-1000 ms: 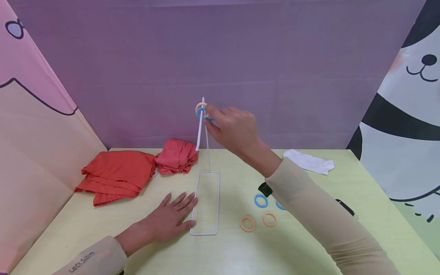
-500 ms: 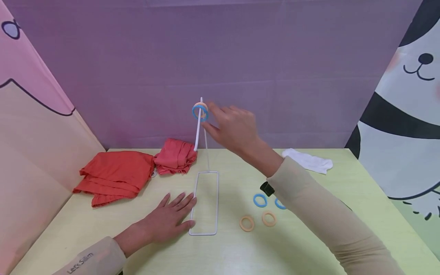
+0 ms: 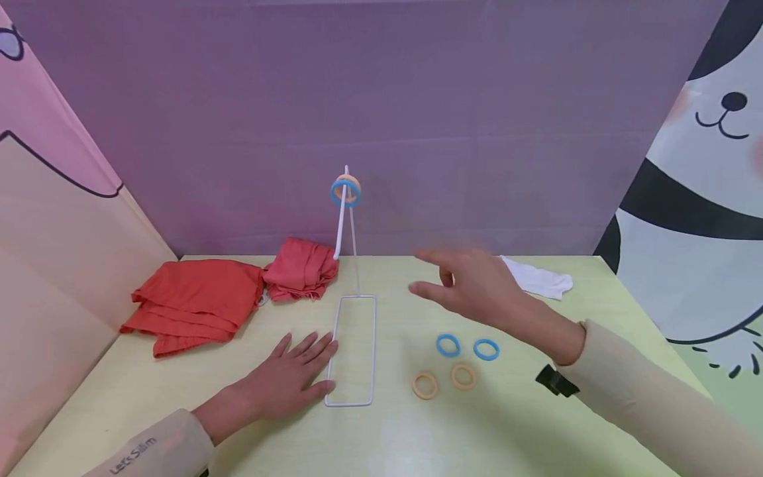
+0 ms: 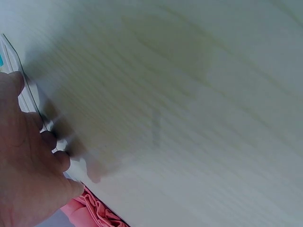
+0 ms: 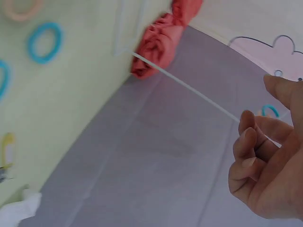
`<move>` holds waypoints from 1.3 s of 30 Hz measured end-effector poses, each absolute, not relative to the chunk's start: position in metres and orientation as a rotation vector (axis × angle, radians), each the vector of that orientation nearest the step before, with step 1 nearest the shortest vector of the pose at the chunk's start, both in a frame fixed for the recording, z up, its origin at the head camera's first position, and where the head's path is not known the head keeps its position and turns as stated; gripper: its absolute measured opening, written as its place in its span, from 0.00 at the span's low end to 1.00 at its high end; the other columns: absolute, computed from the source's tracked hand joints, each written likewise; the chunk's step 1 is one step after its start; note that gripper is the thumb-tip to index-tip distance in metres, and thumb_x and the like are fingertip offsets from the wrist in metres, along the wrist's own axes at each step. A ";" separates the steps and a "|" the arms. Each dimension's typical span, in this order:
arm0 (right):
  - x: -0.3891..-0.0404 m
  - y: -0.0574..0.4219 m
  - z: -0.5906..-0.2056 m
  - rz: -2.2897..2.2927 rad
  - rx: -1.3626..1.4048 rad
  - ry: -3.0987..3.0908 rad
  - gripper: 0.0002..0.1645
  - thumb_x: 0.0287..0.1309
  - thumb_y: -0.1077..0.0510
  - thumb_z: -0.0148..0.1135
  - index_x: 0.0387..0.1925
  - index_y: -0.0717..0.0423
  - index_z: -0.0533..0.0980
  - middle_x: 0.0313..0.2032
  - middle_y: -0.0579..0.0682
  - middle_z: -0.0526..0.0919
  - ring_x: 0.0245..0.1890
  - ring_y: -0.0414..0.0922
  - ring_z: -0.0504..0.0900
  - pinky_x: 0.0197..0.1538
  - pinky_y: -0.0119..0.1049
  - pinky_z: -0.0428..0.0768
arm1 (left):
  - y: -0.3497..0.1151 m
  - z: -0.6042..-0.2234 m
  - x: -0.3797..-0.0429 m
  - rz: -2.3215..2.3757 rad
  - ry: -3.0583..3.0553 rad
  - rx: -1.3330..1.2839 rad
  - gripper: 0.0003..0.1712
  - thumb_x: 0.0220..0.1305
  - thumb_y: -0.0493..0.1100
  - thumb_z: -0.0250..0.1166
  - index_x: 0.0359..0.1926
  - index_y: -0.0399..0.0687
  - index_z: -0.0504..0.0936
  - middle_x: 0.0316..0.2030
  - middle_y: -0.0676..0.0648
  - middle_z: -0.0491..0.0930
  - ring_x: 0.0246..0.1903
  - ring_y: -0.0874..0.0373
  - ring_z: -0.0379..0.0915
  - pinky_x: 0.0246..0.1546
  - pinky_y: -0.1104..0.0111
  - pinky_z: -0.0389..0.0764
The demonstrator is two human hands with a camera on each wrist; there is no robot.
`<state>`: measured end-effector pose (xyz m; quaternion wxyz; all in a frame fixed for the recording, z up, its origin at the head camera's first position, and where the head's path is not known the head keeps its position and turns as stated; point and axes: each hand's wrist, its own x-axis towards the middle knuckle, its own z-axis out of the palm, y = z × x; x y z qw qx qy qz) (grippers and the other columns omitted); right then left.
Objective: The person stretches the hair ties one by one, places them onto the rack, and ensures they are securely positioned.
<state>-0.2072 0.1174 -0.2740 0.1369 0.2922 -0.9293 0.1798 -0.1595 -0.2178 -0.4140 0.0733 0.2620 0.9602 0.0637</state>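
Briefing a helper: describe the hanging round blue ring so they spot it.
On the pale wood-grain table, find the white wire stand. Near its top hangs the round blue ring, in front of a round beige ring; two other blue rings lie flat on the table.

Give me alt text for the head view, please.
A person's left hand rests on the base of a white wire stand that holds a blue ring and a tan ring near its top. The right hand, holding nothing, is above the table, where two blue rings and two tan rings lie.
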 end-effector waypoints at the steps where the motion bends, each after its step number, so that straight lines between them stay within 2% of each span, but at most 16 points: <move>1: -0.205 0.123 -0.280 0.529 0.844 -2.729 0.33 0.59 0.37 0.67 0.64 0.41 0.77 0.18 0.35 0.74 0.15 0.36 0.67 0.21 0.33 0.65 | -0.218 -0.414 -0.159 0.191 2.884 0.787 0.42 0.74 0.66 0.49 0.78 0.50 0.55 0.79 0.47 0.53 0.78 0.42 0.46 0.74 0.35 0.45; 10: -0.206 0.160 -0.333 0.433 0.784 -2.992 0.33 0.59 0.37 0.66 0.64 0.41 0.77 0.16 0.37 0.71 0.16 0.36 0.66 0.19 0.32 0.64 | -0.219 -0.412 -0.159 0.187 2.876 0.788 0.42 0.74 0.66 0.49 0.78 0.49 0.55 0.79 0.46 0.53 0.78 0.41 0.46 0.74 0.35 0.45; 13: -0.211 0.164 -0.352 0.362 0.763 -3.056 0.34 0.58 0.35 0.66 0.64 0.39 0.77 0.16 0.37 0.72 0.19 0.38 0.69 0.19 0.34 0.64 | -0.220 -0.412 -0.160 0.182 2.879 0.783 0.42 0.74 0.66 0.48 0.78 0.49 0.55 0.79 0.46 0.53 0.78 0.41 0.46 0.74 0.35 0.44; 15: -0.215 0.165 -0.364 0.301 0.763 -3.071 0.34 0.57 0.33 0.66 0.64 0.38 0.77 0.16 0.37 0.75 0.22 0.39 0.74 0.20 0.35 0.66 | -0.220 -0.413 -0.160 0.183 2.882 0.781 0.42 0.74 0.66 0.48 0.78 0.49 0.55 0.79 0.46 0.53 0.78 0.41 0.46 0.73 0.35 0.44; 17: -0.218 0.165 -0.374 0.237 0.766 -3.073 0.34 0.56 0.32 0.66 0.62 0.37 0.78 0.19 0.37 0.80 0.26 0.41 0.77 0.22 0.36 0.68 | -0.220 -0.414 -0.160 0.184 2.885 0.780 0.42 0.73 0.67 0.48 0.78 0.49 0.56 0.79 0.46 0.53 0.78 0.41 0.46 0.73 0.35 0.44; 20: -0.221 0.164 -0.385 0.183 0.751 -3.095 0.33 0.55 0.32 0.66 0.61 0.35 0.79 0.28 0.40 0.87 0.24 0.41 0.78 0.22 0.38 0.69 | -0.220 -0.415 -0.160 0.193 2.880 0.777 0.43 0.73 0.67 0.48 0.78 0.49 0.55 0.79 0.46 0.53 0.78 0.41 0.46 0.73 0.35 0.44; 23: -0.222 0.163 -0.391 0.168 0.724 -3.133 0.33 0.53 0.32 0.68 0.61 0.33 0.79 0.37 0.44 0.89 0.23 0.40 0.77 0.21 0.38 0.68 | -0.220 -0.415 -0.160 0.196 2.874 0.771 0.43 0.73 0.67 0.48 0.79 0.50 0.55 0.79 0.47 0.53 0.79 0.42 0.45 0.74 0.35 0.43; 27: -0.223 0.160 -0.394 0.170 0.714 -3.160 0.33 0.51 0.32 0.69 0.59 0.34 0.80 0.43 0.46 0.90 0.28 0.41 0.80 0.22 0.38 0.69 | -0.219 -0.415 -0.160 0.197 2.870 0.765 0.43 0.73 0.67 0.48 0.79 0.51 0.54 0.79 0.48 0.52 0.79 0.42 0.45 0.74 0.35 0.43; 29: -0.224 0.159 -0.395 0.156 0.710 -3.168 0.32 0.50 0.32 0.70 0.58 0.34 0.81 0.42 0.46 0.89 0.31 0.40 0.80 0.23 0.38 0.70 | -0.219 -0.415 -0.161 0.196 2.866 0.764 0.43 0.73 0.68 0.48 0.79 0.51 0.54 0.79 0.48 0.52 0.79 0.42 0.44 0.74 0.35 0.43; 35: -0.226 0.155 -0.397 0.178 0.684 -3.183 0.26 0.52 0.35 0.70 0.53 0.34 0.84 0.37 0.42 0.87 0.28 0.38 0.74 0.23 0.38 0.69 | -0.218 -0.414 -0.161 0.201 2.861 0.763 0.43 0.73 0.67 0.48 0.79 0.51 0.54 0.79 0.47 0.52 0.79 0.42 0.44 0.74 0.35 0.43; 39: -0.225 0.154 -0.398 0.219 0.700 -3.152 0.22 0.54 0.39 0.70 0.51 0.37 0.85 0.29 0.41 0.84 0.25 0.38 0.72 0.21 0.37 0.68 | -0.217 -0.413 -0.161 0.198 2.871 0.770 0.43 0.73 0.66 0.49 0.79 0.50 0.55 0.79 0.47 0.53 0.79 0.42 0.45 0.74 0.35 0.43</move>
